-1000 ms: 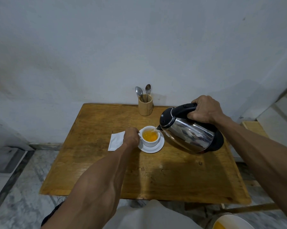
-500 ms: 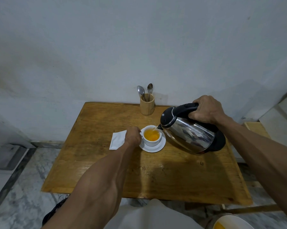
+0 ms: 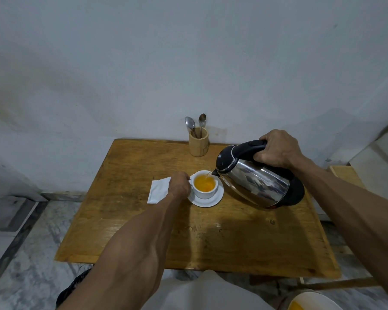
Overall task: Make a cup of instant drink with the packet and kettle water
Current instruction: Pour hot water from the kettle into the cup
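A white cup (image 3: 205, 191) holding orange liquid stands on a white saucer (image 3: 213, 201) in the middle of the wooden table (image 3: 126, 220). My left hand (image 3: 179, 185) grips the cup's left side at the handle. My right hand (image 3: 277, 148) is closed on the black handle of a steel kettle (image 3: 255, 182), which is tilted left with its spout over the cup's rim. A thin stream of water falls into the cup. The white packet (image 3: 158, 192) lies flat just left of my left hand.
A bamboo holder (image 3: 198, 143) with two spoons (image 3: 196, 124) stands at the table's back edge against the wall. A wooden piece (image 3: 345, 175) sits to the right of the table. A white bowl (image 3: 311, 302) with orange content shows at the bottom right. Marble floor surrounds the table.
The level of orange liquid in the cup has risen slightly while the kettle stays tilted over it. Both hands keep their grips; the view has shifted a little.
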